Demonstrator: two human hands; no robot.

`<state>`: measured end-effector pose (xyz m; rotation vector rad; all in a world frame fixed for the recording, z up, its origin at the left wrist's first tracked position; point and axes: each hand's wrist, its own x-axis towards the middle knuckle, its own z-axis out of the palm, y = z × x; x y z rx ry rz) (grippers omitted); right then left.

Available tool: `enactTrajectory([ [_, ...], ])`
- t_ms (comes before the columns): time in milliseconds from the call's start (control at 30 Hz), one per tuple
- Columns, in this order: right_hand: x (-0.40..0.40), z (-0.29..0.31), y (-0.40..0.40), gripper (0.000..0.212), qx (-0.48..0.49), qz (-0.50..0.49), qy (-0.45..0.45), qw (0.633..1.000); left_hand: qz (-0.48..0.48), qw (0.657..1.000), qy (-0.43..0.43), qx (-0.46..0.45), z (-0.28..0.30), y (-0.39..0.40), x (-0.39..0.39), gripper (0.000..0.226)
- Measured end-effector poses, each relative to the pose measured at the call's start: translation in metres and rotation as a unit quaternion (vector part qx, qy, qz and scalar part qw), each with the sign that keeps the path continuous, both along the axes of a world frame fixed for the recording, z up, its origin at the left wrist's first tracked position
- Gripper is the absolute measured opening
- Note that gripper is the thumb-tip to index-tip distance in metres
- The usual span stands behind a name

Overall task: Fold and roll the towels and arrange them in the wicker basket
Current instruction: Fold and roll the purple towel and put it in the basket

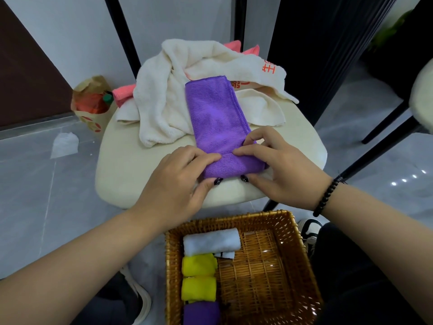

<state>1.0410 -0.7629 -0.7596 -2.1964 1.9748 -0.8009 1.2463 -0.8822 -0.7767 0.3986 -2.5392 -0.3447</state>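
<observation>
Both hands, left hand (pixel 180 181) and right hand (pixel 278 167), pinch the purple towel's (pixel 218 118) rolled near end, its length stretching straight away from them.

Glossy grey tiled floor (pixel 35 184) reflects 4 ceiling lights. A cream cushioned chair seat (pixel 121 165) stands before white wall (pixel 70 31) and black slatted panel (pixel 328 43).

Bright, even indoor light — soft shadows only. Small white glints on the glossy floor (pixel 408 180) at right. Wide-angle bending toward the edges; slight softness overall — corners dimmer.
</observation>
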Motion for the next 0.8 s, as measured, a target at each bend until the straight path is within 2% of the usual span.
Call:
enactTrajectory([
  [133, -0.0004, 0.0025, -0.0005, 0.047, -0.012, 0.025, 0.052, 0.998, 0.008, 0.998, 0.007, 0.062, 0.0042, -0.002, 0.002, 0.037],
  [367, -0.0006, 0.0033, 0.002, 0.039, 0.002, 0.032, -0.02, 0.999, 0.019, 0.988, 0.028, 0.151, 0.0104, -0.0027, 0.0053, 0.031],
  [533, -0.001, 0.0051, 0.0003, 0.036, 0.009, 0.025, -0.031, 0.999, -0.021, 0.995, -0.026, 0.092, 0.0087, -0.005, 0.0071, 0.046],
  [700, 0.0004, 0.0084, -0.0008, 0.038, 0.006, 0.021, -0.038, 0.999, -0.012, 0.995, -0.02, 0.101, 0.0087, -0.0068, 0.0047, 0.04],
  [800, 0.0031, 0.0067, 0.0016, 0.044, 0.006, 0.008, -0.006, 1.0, -0.01, 0.995, -0.006, 0.099, 0.0067, -0.0057, 0.0032, 0.038],
])
